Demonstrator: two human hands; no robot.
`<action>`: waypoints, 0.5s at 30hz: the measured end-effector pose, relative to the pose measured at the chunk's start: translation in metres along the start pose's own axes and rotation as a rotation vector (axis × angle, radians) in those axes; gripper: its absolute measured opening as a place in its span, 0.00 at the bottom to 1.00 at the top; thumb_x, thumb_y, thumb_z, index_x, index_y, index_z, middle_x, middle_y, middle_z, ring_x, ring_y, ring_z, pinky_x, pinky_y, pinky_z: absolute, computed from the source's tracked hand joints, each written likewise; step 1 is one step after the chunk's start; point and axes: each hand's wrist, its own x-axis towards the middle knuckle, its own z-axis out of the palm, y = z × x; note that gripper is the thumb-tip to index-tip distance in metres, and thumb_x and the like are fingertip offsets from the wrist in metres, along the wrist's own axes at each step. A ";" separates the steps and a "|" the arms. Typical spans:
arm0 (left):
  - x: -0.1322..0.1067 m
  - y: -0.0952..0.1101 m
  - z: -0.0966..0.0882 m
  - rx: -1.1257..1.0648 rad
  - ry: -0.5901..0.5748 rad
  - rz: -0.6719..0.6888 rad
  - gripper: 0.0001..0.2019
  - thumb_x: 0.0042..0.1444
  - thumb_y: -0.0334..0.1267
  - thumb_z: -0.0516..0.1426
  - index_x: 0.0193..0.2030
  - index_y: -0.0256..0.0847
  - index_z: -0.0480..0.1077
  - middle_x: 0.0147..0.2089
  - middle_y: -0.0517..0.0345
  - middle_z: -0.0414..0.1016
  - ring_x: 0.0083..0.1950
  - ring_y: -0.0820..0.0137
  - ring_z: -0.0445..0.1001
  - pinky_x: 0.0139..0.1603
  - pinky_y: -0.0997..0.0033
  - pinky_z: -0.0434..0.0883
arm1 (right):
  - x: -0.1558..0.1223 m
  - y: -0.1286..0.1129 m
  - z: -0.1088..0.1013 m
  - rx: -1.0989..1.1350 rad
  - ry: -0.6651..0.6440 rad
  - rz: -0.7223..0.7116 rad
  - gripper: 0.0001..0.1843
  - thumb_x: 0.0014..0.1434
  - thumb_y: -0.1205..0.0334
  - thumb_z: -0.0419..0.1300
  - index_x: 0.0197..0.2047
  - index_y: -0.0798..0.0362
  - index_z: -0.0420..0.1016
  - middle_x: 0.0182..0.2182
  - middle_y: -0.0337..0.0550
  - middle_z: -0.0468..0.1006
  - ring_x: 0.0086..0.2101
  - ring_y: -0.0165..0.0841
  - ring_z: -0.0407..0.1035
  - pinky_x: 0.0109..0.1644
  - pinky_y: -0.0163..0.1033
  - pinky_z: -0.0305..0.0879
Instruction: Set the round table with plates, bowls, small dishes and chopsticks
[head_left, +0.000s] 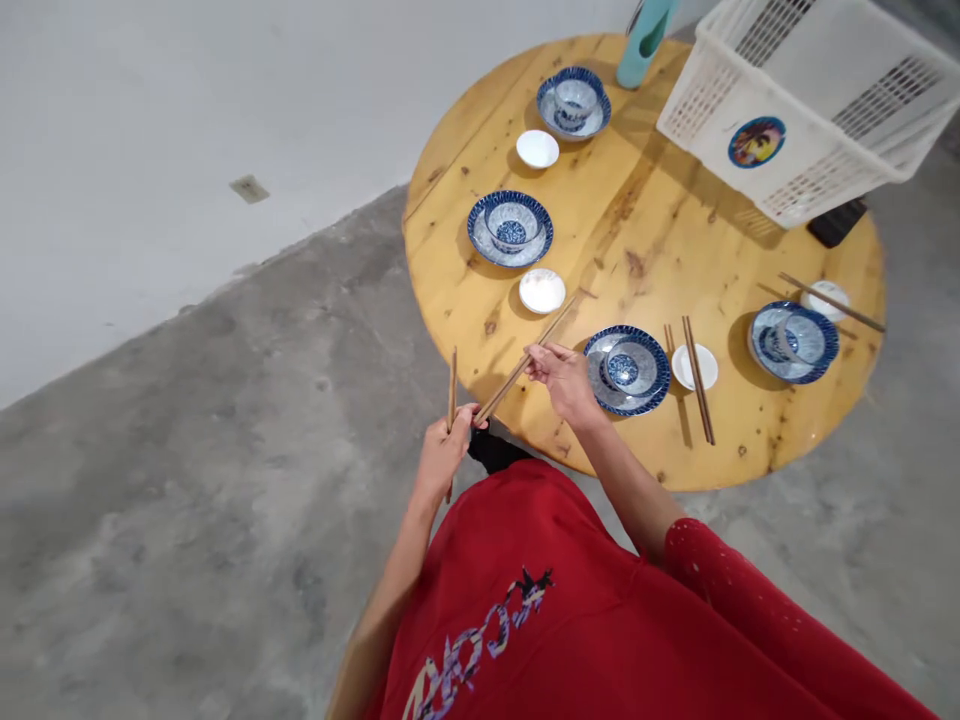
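Observation:
My left hand (444, 450) is closed around wooden chopsticks (452, 385) that point up and down beside the table's edge. A second set of chopsticks (510, 382) slants up to the right, pinched near its middle by my right hand (561, 378); its lower end meets the fingertips of my left hand. Just right of my right hand is a blue-rimmed plate (656, 398) with a patterned bowl (626, 368) in it. A small white dish (541, 291) lies near the upper end of the slanted chopsticks.
The round wooden table (615, 270) carries several plate-and-bowl settings. Chopsticks (698, 380) rest across one white dish (706, 368), and others (832, 302) lie at the right. A white basket (795, 110), a turquoise object (643, 50) and a black object (836, 223) are farther back.

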 end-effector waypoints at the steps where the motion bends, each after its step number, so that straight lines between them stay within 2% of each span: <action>1: 0.010 0.005 -0.002 0.011 -0.030 -0.016 0.24 0.58 0.60 0.60 0.36 0.38 0.80 0.26 0.56 0.75 0.20 0.78 0.56 0.22 0.73 0.54 | 0.009 0.001 0.004 0.011 0.016 0.006 0.23 0.45 0.43 0.74 0.27 0.52 0.73 0.24 0.38 0.74 0.26 0.28 0.68 0.31 0.35 0.66; 4: 0.038 0.015 -0.005 0.065 -0.130 -0.052 0.24 0.59 0.59 0.59 0.27 0.37 0.76 0.22 0.58 0.70 0.18 0.80 0.51 0.21 0.73 0.49 | 0.034 0.007 0.012 0.018 0.074 0.035 0.23 0.42 0.44 0.75 0.25 0.53 0.73 0.22 0.38 0.73 0.24 0.28 0.67 0.30 0.35 0.65; 6: 0.055 0.018 -0.006 0.074 -0.176 -0.065 0.25 0.59 0.59 0.58 0.25 0.37 0.74 0.22 0.59 0.68 0.18 0.81 0.50 0.21 0.73 0.46 | 0.050 0.012 0.015 0.018 0.113 0.057 0.24 0.41 0.43 0.75 0.24 0.53 0.72 0.21 0.38 0.72 0.24 0.28 0.67 0.29 0.35 0.64; 12: 0.096 0.026 0.002 0.059 -0.266 -0.120 0.23 0.55 0.59 0.61 0.34 0.37 0.76 0.24 0.60 0.69 0.18 0.81 0.51 0.20 0.74 0.45 | 0.087 0.020 0.013 0.052 0.220 0.079 0.24 0.40 0.43 0.74 0.22 0.52 0.70 0.19 0.36 0.69 0.23 0.27 0.65 0.28 0.34 0.63; 15: 0.115 0.030 0.006 0.086 -0.286 -0.124 0.21 0.55 0.57 0.61 0.33 0.38 0.75 0.24 0.62 0.68 0.18 0.80 0.52 0.20 0.74 0.44 | 0.100 0.020 0.015 0.063 0.284 0.075 0.23 0.41 0.43 0.72 0.21 0.52 0.70 0.19 0.35 0.70 0.23 0.27 0.65 0.28 0.34 0.64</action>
